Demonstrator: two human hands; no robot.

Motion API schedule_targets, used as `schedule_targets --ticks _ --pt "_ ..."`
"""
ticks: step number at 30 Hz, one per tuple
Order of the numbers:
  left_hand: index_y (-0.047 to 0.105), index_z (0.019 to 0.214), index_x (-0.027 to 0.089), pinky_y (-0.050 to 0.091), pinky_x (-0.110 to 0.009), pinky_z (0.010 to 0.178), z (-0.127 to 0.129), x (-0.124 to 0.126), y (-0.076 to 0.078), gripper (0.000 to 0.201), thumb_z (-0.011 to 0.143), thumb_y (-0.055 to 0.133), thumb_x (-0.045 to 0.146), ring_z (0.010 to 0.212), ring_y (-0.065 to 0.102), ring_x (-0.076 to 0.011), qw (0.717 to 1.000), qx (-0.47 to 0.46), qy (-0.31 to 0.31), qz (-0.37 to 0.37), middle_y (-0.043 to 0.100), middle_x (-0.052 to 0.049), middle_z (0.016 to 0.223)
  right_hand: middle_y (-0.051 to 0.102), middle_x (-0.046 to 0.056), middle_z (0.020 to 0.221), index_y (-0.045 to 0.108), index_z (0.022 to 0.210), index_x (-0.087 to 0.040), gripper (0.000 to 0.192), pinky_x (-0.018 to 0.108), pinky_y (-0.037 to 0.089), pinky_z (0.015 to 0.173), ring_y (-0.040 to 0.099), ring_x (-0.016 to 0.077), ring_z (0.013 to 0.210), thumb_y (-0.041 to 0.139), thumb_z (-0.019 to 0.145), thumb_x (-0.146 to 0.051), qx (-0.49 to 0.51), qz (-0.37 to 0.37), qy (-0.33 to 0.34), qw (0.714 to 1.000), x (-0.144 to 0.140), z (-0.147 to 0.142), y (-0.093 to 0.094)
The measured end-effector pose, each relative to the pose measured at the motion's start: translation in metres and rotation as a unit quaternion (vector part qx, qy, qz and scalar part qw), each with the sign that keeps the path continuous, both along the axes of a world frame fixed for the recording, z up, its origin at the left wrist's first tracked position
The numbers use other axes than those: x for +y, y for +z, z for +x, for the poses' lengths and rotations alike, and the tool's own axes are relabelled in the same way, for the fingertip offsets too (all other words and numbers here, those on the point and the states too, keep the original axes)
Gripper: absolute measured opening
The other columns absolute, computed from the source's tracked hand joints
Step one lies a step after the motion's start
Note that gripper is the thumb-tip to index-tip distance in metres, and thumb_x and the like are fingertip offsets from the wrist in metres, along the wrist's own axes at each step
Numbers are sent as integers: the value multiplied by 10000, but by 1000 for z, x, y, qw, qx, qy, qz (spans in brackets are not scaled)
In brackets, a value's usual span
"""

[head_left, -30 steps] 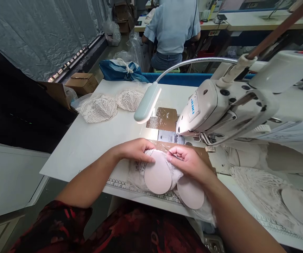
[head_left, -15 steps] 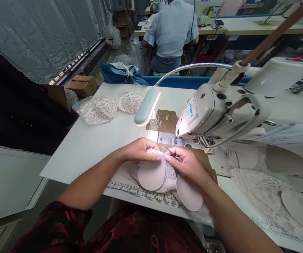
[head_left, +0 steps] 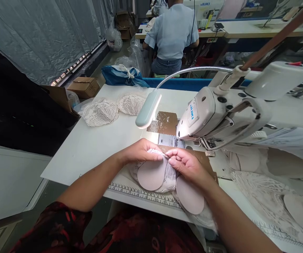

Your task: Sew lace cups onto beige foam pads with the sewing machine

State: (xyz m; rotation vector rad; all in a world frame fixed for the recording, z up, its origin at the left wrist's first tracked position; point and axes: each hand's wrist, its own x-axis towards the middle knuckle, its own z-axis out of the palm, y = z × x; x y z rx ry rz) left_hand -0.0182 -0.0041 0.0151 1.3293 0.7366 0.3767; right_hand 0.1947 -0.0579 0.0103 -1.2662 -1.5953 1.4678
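A pale lace bra [head_left: 170, 177] with smooth inner cups lies at the table's front edge, its inside facing up. My left hand [head_left: 144, 150] is closed on the upper lace edge of the left cup [head_left: 151, 175], thumb on top. Close beside it, my right hand [head_left: 184, 161] pinches a thin, pointed metal tool [head_left: 166, 155], whose tip meets the lace edge near my left thumb. Whether it is tweezers or thread snips I cannot tell. Below my right wrist hangs the bra's other cup [head_left: 190, 195].
A sewing machine [head_left: 206, 109] stands just beyond my hands, its needle plate [head_left: 167, 140] lit by a bendable lamp [head_left: 148, 109]. More lace cups [head_left: 101, 111] lie at the back left, and lace pieces [head_left: 267, 200] at right. A ruler strip [head_left: 146, 197] runs along the front edge. A person [head_left: 171, 33] sits ahead.
My right hand has brought the metal tool's tip down onto the lace edge by my left thumb; before, it pointed up and away. My left hand keeps its grip.
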Motion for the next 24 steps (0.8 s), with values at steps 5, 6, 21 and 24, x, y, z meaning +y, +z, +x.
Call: schedule_targets --ticks 5,6,21,24 --pt "733 872 119 443 -235 698 2 1 -2 233 761 727 324 753 585 -131 1000 -8 -7 3 672 -34 783 641 31 864 622 947 -203 241 305 487 703 594 165 781 589 847 -419 3 22 -1 1000 0 -4 0" --pt "732 866 119 434 -228 682 2 1 -3 234 759 730 327 740 576 -126 1000 -4 -8 6 664 -29 770 644 34 872 624 940 -203 236 308 486 714 597 169 795 587 851 -418 1 27 -1 1000 0 -4 0" --pt "724 838 116 407 -225 633 2 4 -5 271 770 716 378 696 546 -115 999 14 -39 20 637 -16 733 618 28 830 612 847 -191 271 299 463 719 579 169 797 563 850 -458 8 37 -5 999 2 -6 -7" --pt "736 941 139 441 -246 742 -4 8 -7 355 814 650 459 826 592 -144 1000 7 -9 20 689 -48 889 628 24 805 589 918 -192 323 297 464 679 595 173 757 531 856 -504 -5 9 -14 1000 4 -1 -2"
